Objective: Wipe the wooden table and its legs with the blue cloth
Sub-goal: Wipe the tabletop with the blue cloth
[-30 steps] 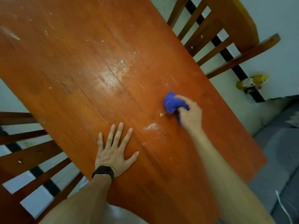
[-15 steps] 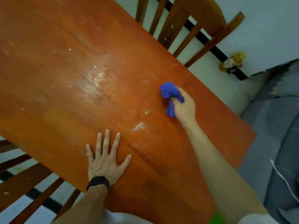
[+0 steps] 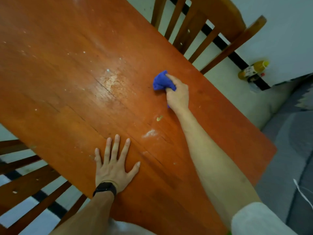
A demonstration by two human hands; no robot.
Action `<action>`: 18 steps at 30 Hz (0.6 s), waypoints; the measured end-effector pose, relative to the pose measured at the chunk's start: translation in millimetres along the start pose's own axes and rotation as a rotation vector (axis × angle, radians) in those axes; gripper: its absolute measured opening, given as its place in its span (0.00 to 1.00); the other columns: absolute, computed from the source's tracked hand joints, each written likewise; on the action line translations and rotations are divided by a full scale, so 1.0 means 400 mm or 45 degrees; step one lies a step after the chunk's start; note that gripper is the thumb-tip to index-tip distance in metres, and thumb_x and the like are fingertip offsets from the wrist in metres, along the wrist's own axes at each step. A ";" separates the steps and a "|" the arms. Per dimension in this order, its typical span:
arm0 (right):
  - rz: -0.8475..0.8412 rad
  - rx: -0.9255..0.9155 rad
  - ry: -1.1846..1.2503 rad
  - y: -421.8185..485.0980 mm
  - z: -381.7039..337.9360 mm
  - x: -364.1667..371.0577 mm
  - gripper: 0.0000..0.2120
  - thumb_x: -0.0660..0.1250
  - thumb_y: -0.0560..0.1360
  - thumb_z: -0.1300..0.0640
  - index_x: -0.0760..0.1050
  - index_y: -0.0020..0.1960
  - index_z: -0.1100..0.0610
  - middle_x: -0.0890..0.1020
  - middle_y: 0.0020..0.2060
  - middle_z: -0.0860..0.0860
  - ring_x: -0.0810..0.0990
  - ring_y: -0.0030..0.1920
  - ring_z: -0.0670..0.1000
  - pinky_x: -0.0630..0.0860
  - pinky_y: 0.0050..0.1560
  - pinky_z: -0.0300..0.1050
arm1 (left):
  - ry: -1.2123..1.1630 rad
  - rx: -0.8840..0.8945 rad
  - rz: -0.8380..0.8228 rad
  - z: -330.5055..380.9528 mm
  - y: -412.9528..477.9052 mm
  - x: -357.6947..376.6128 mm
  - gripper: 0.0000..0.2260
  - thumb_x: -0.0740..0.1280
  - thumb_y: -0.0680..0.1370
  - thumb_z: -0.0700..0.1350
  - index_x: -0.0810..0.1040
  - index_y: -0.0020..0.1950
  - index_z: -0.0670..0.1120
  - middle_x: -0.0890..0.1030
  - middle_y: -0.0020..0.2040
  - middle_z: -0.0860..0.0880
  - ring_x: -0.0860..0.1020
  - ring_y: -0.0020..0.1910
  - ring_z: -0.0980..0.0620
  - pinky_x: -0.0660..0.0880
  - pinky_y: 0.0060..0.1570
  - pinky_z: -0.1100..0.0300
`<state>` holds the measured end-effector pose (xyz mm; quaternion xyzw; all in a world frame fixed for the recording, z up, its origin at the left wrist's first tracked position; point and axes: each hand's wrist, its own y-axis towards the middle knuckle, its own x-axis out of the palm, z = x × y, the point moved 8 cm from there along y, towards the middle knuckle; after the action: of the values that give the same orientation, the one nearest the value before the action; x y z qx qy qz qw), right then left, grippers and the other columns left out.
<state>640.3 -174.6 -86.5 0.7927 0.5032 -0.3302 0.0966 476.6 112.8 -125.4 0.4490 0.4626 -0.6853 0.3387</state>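
The reddish wooden table point(image 3: 67, 92) fills most of the view, its top dotted with pale specks and smears. My right hand point(image 3: 177, 94) grips the bunched blue cloth point(image 3: 161, 81) and presses it on the tabletop near the far right edge. My left hand point(image 3: 114, 162) lies flat on the table near the front edge, fingers spread, a black watch on its wrist. A small yellowish crumb point(image 3: 159, 118) and a white powdery smear point(image 3: 149, 133) lie between the two hands. The table legs are hidden.
A wooden slatted chair point(image 3: 203, 28) stands behind the table at the upper right. Another slatted chair point(image 3: 25, 180) stands at the lower left. A yellow bottle point(image 3: 253, 71) lies on the floor by the white wall. Grey fabric point(image 3: 291, 150) lies at the right.
My right hand with the blue cloth has slid away from me across the tabletop, past the crumb. The left hand stays flat in place. The camera view has shifted.
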 end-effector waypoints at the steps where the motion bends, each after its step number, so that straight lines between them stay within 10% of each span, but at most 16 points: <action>1: -0.033 0.056 0.113 0.004 0.006 0.002 0.23 0.61 0.74 0.63 0.77 0.66 0.49 0.81 0.61 0.44 0.77 0.59 0.40 0.73 0.65 0.40 | 0.016 -0.010 0.007 0.001 -0.002 0.004 0.39 0.49 0.75 0.74 0.46 0.81 0.58 0.44 0.82 0.50 0.42 0.80 0.45 0.40 0.75 0.37; 7: 0.526 0.328 -0.181 0.101 0.104 -0.209 0.23 0.56 0.76 0.60 0.73 0.65 0.40 0.78 0.63 0.43 0.73 0.68 0.51 0.67 0.69 0.54 | 0.020 0.001 0.064 0.006 -0.003 0.002 0.39 0.51 0.75 0.73 0.51 0.81 0.56 0.48 0.82 0.49 0.48 0.80 0.44 0.47 0.74 0.35; 11: 0.207 0.243 -0.415 0.112 0.048 -0.090 0.26 0.57 0.76 0.58 0.65 0.72 0.42 0.71 0.71 0.45 0.65 0.72 0.54 0.60 0.72 0.58 | 0.009 -0.019 0.040 0.002 -0.001 -0.005 0.39 0.51 0.75 0.73 0.52 0.81 0.56 0.48 0.82 0.49 0.48 0.81 0.45 0.47 0.74 0.35; 14: -0.313 -0.122 -0.235 0.021 -0.014 0.077 0.29 0.58 0.68 0.58 0.75 0.67 0.43 0.80 0.63 0.44 0.75 0.66 0.50 0.68 0.70 0.53 | 0.009 -0.020 0.038 -0.002 -0.004 -0.003 0.39 0.52 0.75 0.73 0.51 0.81 0.57 0.47 0.82 0.49 0.47 0.81 0.45 0.49 0.74 0.35; 18: -0.644 -0.037 0.069 -0.016 -0.060 0.106 0.26 0.62 0.67 0.73 0.82 0.55 0.49 0.84 0.51 0.46 0.80 0.55 0.46 0.75 0.60 0.39 | -0.012 -0.017 0.056 0.000 -0.006 -0.001 0.39 0.53 0.75 0.73 0.53 0.81 0.56 0.50 0.82 0.48 0.49 0.80 0.45 0.50 0.74 0.34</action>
<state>656.5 -128.9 -93.3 0.6487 0.6926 -0.3151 0.0089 474.7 113.4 -124.4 0.4537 0.4556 -0.6767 0.3588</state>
